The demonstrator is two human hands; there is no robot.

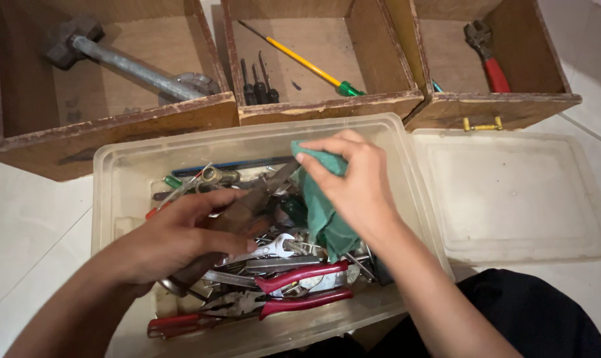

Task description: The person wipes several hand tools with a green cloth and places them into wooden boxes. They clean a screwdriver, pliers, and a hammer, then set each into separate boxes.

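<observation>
A brown-handled tool (247, 209) is gripped in the closed left hand (174, 242) above the clear tub (115, 172) of tools. Its metal end is being wiped with a green cloth (320, 205) pinched in the right hand (357, 182). Wiping appears underway; 1 steady grip seems needed while the cloth is drawn along.

Lighting: dim indoor, warm cast, soft and diffuse; direction of source cannot be told. Shadows: deep inside the wooden boxes (108, 66); soft shade beneath both forearms and among the tools in the bin (115, 172). Glare: faint sheen on the lid (513, 199) and the pale floor (22, 219). Sharpness: centre fairly crisp; left hand (181, 238) slightly smeared. Distortion: wide-angle, box edges bow and splay toward the corners. Grain: mild noise in dark areas.
</observation>
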